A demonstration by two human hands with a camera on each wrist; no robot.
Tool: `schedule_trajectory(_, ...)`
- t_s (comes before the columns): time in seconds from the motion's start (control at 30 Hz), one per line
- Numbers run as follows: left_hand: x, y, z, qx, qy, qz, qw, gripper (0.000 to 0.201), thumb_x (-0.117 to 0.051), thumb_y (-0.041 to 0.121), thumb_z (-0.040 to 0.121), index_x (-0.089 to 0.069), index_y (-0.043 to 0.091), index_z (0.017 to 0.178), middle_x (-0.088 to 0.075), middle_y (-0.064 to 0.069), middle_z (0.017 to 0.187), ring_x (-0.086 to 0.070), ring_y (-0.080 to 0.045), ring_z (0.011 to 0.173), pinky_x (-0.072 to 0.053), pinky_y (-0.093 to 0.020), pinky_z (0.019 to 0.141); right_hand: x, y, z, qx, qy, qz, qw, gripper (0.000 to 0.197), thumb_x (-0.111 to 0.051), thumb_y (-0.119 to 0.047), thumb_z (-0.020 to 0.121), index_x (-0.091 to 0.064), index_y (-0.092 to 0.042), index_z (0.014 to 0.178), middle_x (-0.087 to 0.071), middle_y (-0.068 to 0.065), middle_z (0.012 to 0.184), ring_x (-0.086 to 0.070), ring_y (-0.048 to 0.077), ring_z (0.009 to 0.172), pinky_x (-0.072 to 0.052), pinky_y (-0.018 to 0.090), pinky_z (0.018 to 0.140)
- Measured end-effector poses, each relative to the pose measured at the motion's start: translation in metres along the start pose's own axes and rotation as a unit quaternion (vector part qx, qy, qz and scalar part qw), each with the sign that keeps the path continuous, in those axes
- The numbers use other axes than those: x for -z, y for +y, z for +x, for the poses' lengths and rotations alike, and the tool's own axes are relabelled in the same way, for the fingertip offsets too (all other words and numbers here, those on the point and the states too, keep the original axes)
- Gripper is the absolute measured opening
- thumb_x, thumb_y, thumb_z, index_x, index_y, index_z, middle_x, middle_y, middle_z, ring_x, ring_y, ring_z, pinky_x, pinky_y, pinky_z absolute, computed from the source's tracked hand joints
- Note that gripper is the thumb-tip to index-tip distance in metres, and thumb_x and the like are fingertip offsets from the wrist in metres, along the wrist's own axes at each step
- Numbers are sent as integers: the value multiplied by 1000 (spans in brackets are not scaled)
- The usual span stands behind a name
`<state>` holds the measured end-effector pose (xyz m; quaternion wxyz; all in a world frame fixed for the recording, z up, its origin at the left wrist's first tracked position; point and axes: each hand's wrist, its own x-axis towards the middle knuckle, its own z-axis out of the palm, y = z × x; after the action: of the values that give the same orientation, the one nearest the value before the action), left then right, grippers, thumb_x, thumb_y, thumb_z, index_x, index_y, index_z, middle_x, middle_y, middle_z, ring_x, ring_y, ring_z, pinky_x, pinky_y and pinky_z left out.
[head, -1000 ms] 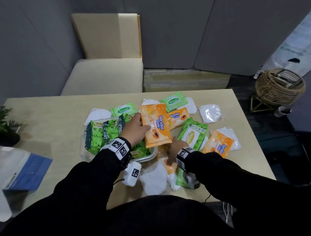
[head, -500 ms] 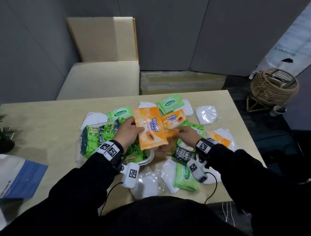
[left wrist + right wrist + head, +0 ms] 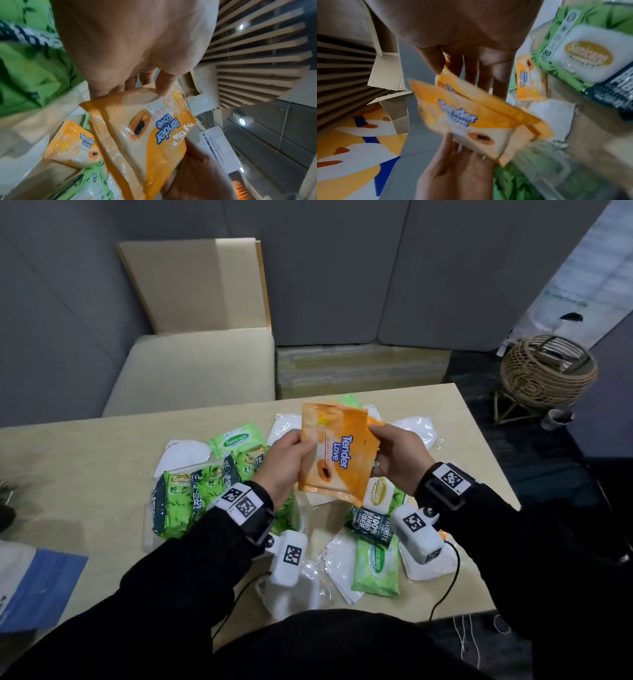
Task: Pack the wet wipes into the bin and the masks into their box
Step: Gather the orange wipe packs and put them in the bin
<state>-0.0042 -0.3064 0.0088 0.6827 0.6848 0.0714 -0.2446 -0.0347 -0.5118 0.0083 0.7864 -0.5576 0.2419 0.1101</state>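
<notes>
Both hands are raised above the table with orange Tender Love wipes packs. My left hand (image 3: 291, 455) (image 3: 145, 83) grips the front orange pack (image 3: 337, 463) (image 3: 150, 135) by its left edge. My right hand (image 3: 392, 451) (image 3: 467, 73) pinches a second orange pack (image 3: 356, 419) (image 3: 496, 108) held just behind the first. A clear bin (image 3: 148, 530) at the left holds several green wipes packs (image 3: 181, 501). Bagged white masks (image 3: 181, 455) (image 3: 421, 429) (image 3: 301, 590) lie around it.
More green Sanicare packs (image 3: 376, 563) (image 3: 583, 54) and another orange pack (image 3: 77, 146) (image 3: 530, 83) lie on the table (image 3: 85, 474). A blue and white box (image 3: 37, 583) sits at the near left edge. A wicker basket (image 3: 548, 371) stands on the floor to the right.
My right hand has picked up a second orange pack. Both hands rose from the table and brought the two orange packs together in the air.
</notes>
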Motion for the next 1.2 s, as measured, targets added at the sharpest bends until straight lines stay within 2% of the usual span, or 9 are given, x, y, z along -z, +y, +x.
schedule_trajectory(0.2, -21, -18, 14, 14, 74, 37, 996, 26, -61, 34, 100, -49, 26, 122, -79, -6, 100, -77, -22, 83, -63, -45, 79, -19, 10, 5, -20, -14, 37, 999, 46, -55, -48, 102, -67, -10, 125, -77, 13, 112, -74, 32, 102, -59, 54, 90)
schedule_trajectory(0.3, -27, -21, 19, 19, 80, 19, 996, 30, -62, 27, 99, -53, 27, 127, -79, -3, 99, -78, -23, 87, -62, -47, 83, -20, 26, 6, -25, -47, 9, 999, 35, -65, -27, 99, -67, -5, 126, -75, 18, 118, -72, 35, 108, -59, 46, 94)
schedule_trajectory(0.4, -31, -12, 23, 14, 36, 46, 998, 15, -59, 18, 99, -73, 18, 105, -79, -7, 93, -76, -30, 84, -63, -51, 79, -14, 39, 14, 3, 5, -57, 998, 27, -70, -1, 91, -70, -1, 118, -78, 18, 106, -74, 33, 94, -61, 42, 83)
schedule_trajectory(0.53, -14, 24, 49, 16, -37, 111, 993, 19, -58, 17, 103, -70, 14, 118, -74, -9, 109, -73, -30, 97, -60, -42, 78, 0, 28, 34, 6, 41, -21, 999, 25, -70, 2, 91, -69, 0, 115, -76, 22, 109, -73, 35, 95, -60, 47, 88)
schedule_trajectory(0.7, 48, 96, 113, -3, 4, 218, 976, 14, -67, 22, 97, -71, 21, 111, -72, -2, 108, -71, -20, 94, -56, -35, 73, 15, 11, 69, -34, 90, -12, 995, 28, -72, 0, 91, -68, 2, 118, -74, 24, 113, -72, 38, 99, -61, 50, 88)
schedule_trajectory(0.8, 70, 106, 151, 52, 14, 297, 953, 18, -68, 28, 95, -70, 17, 108, -72, -6, 109, -70, -21, 88, -56, -36, 76, 15, 18, 95, -87, 108, -30, 990, 34, -74, 1, 88, -66, 6, 121, -73, 26, 113, -72, 37, 92, -63, 47, 78)
schedule_trajectory(1.0, 96, 56, 194, 259, -66, 397, 878, 32, -67, 37, 96, -61, 22, 123, -71, -10, 118, -76, -34, 93, -55, -60, 92, -4, 53, 129, -220, 79, -119, 965, 43, -84, -13, 76, -69, 3, 113, -75, 24, 110, -73, 40, 99, -55, 61, 96)
schedule_trajectory(1.1, 100, 32, 198, 315, -99, 382, 863, 42, -70, 44, 92, -61, 21, 125, -67, -17, 121, -72, -35, 93, -55, -46, 82, -18, 75, 141, -258, 44, -145, 954, 18, -80, -13, 82, -74, -1, 94, -76, 20, 103, -72, 38, 97, -54, 57, 100)
schedule_trajectory(1.2, 99, 7, 204, 361, -111, 338, 862, 57, -70, 46, 91, -56, 19, 140, -51, -28, 140, -63, -43, 107, -51, -45, 86, -23, 92, 157, -250, 24, -173, 952, 37, -84, -22, 70, -73, 0, 98, -77, 24, 98, -74, 43, 95, -56, 65, 92)
